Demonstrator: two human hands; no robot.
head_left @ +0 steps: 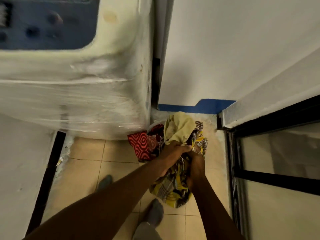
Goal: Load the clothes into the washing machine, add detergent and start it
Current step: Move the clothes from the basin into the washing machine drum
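Observation:
A white washing machine (72, 87) wrapped in clear film fills the upper left, its dark control panel (43, 23) blurred. On the tiled floor to its right lies a pile of clothes: a pale yellow cloth (178, 127), a red patterned cloth (143, 146) and a yellow checked cloth (173, 189). My left hand (174, 151) and my right hand (196, 160) are both down in the pile, fingers closed on the bunched fabric. The yellow checked cloth hangs below my wrists. No detergent is in view.
A white wall with a blue base strip (199, 107) stands behind the pile. A black-framed glass door (277, 153) runs along the right. A white panel with a black edge (46, 179) is at the left. My two feet (154, 212) stand on beige tiles.

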